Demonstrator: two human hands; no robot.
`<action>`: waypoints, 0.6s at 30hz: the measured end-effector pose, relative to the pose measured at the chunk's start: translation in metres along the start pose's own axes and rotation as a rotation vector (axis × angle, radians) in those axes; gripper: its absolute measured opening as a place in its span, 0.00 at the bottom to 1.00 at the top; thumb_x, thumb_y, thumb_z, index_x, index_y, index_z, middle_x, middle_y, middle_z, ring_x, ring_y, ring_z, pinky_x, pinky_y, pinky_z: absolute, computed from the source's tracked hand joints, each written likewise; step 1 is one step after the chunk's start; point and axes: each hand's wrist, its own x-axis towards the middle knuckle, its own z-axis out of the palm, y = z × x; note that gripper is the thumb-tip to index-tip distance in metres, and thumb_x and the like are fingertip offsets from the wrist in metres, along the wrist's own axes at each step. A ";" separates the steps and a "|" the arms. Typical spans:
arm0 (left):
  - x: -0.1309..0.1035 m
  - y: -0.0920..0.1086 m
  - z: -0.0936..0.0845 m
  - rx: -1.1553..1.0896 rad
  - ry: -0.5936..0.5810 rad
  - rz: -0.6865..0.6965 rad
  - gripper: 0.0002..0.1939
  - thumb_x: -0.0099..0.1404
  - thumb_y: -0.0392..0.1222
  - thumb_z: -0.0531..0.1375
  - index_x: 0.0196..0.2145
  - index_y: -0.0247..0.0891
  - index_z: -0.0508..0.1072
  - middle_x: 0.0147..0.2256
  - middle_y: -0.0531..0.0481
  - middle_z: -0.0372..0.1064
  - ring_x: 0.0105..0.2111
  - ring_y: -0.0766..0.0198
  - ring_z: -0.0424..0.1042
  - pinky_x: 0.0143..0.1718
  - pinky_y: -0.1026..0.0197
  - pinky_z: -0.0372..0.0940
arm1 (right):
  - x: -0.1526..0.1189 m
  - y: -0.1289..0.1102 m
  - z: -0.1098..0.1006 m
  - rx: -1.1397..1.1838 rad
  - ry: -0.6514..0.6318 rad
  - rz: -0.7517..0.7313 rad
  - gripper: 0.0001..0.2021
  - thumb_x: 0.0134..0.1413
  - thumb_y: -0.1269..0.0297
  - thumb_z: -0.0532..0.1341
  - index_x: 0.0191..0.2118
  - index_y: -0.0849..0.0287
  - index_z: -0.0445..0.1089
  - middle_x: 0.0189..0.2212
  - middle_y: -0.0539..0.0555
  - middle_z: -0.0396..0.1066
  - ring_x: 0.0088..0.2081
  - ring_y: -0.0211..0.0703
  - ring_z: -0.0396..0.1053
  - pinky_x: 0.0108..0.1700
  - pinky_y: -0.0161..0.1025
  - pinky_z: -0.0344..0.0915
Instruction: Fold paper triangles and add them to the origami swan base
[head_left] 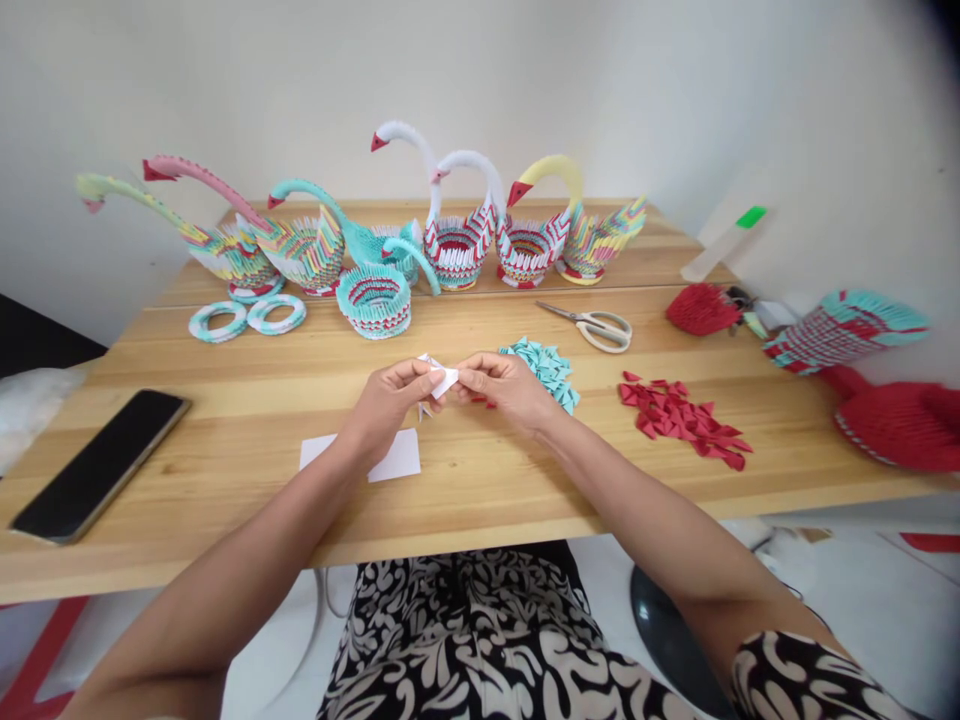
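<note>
Between my two hands is a small folded piece of white paper [444, 381], held above the middle of the table. My left hand [394, 398] pinches its left side between thumb and fingers. On the right side, the thumb and fingertips of my right hand [501, 385] close on its corner. White paper sheets [397, 456] lie flat under my left wrist. Just behind my right hand is a heap of folded turquoise paper triangles [553, 370]. A few small white and red pieces lie under my hands, partly hidden.
Folded-paper swans [459, 245] stand in a row along the back, with a turquoise paper bowl [375, 305] and paper rings [217, 322] before them. Scissors [600, 330], red triangles [686, 420] and a red paper piece [900, 425] lie right; a phone [101, 465] lies left.
</note>
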 end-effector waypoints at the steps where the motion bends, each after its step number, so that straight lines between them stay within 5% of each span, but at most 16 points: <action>1: 0.000 0.000 0.000 0.000 0.004 -0.001 0.13 0.60 0.49 0.66 0.26 0.35 0.74 0.24 0.51 0.71 0.25 0.67 0.67 0.33 0.63 0.63 | 0.000 0.000 0.000 -0.011 0.001 -0.003 0.22 0.43 0.45 0.70 0.33 0.61 0.75 0.25 0.50 0.70 0.28 0.34 0.65 0.32 0.34 0.61; 11: 0.001 -0.002 0.003 0.105 0.082 0.035 0.15 0.56 0.51 0.67 0.27 0.36 0.74 0.23 0.52 0.70 0.24 0.67 0.66 0.28 0.63 0.61 | -0.003 -0.004 0.002 -0.413 0.078 -0.170 0.15 0.56 0.52 0.61 0.31 0.61 0.72 0.25 0.50 0.70 0.27 0.35 0.62 0.29 0.34 0.56; 18: 0.004 -0.002 -0.003 -0.103 -0.067 -0.088 0.16 0.57 0.51 0.66 0.26 0.35 0.72 0.25 0.50 0.71 0.25 0.67 0.67 0.32 0.62 0.62 | -0.008 -0.010 -0.003 -0.540 0.107 -0.313 0.13 0.59 0.53 0.60 0.40 0.56 0.74 0.33 0.52 0.74 0.31 0.40 0.68 0.33 0.36 0.63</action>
